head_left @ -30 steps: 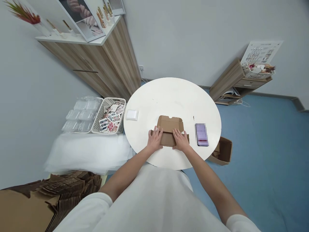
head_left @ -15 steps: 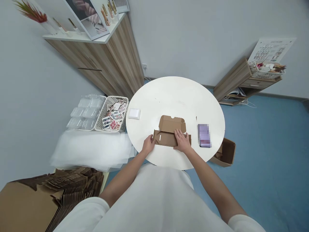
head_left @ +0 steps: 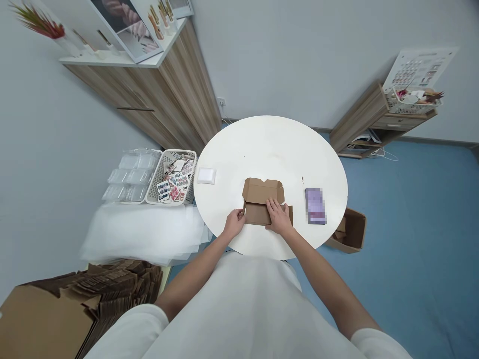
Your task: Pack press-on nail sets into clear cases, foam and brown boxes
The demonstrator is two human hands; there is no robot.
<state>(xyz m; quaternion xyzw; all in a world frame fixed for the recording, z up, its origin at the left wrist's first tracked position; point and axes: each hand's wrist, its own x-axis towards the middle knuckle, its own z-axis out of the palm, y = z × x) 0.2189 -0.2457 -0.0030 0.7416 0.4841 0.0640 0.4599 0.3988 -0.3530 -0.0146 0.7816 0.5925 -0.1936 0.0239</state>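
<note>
A brown cardboard box (head_left: 257,214), partly folded, lies on the white round table (head_left: 273,144) in front of me. Its lid panel (head_left: 263,191) with a small notch stretches away from me. At the box's left end, my left hand (head_left: 234,223) pinches the side flap, which stands upright. My right hand (head_left: 279,218) lies over the right part of the box with fingers spread, pressing on the cardboard. Its right end flap sticks out past that hand.
A small white stack (head_left: 206,175) sits at the table's left, a purple blurred item (head_left: 315,206) at its right. Left of the table are a basket of nail-art cards (head_left: 175,179), clear plastic cases (head_left: 130,174), plastic sheets (head_left: 145,232) and flattened cardboard (head_left: 119,294). A carton (head_left: 354,232) stands right.
The left end flap, earlier lying flatter with its white strip facing up, is now folded upright by my left hand. My right hand stays on the box.
</note>
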